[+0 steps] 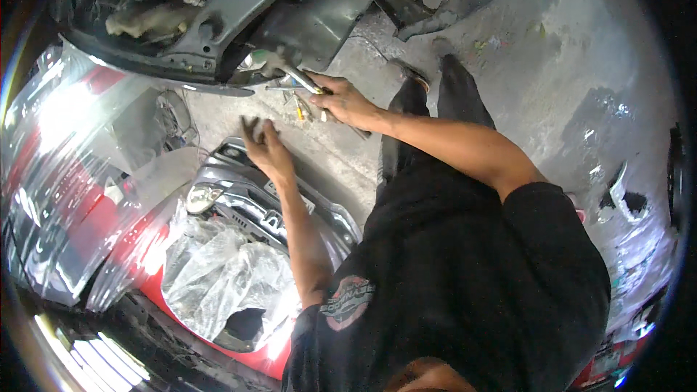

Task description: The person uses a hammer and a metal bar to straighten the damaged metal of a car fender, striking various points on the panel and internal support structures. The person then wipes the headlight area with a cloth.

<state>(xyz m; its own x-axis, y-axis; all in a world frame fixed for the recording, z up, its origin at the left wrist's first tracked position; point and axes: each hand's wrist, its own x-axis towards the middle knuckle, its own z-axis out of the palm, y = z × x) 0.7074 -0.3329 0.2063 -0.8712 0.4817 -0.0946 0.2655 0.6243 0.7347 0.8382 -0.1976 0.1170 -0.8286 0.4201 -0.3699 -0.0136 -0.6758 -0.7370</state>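
Observation:
My right hand (347, 104) is wrapped round the handle of a hammer (299, 77). The hammer's head, smeared by motion, is close to the lower edge of a grey car body panel (243, 7). My left hand (266, 147) hangs in the air below that panel, fingers apart, with nothing visible in it. Beneath the left hand, a dark car bumper with a grille (250, 196) lies low down. On the floor between my hands are several small tools, one with a yellow handle (299, 110).
A car under clear plastic film (80, 152) stands to the left. Crumpled plastic sheeting (221, 276) lies over a red car part (154, 289) at the lower left. The grey concrete floor (537, 94) stretches to the right, with a torn hole-shaped scrap (623, 192) at far right.

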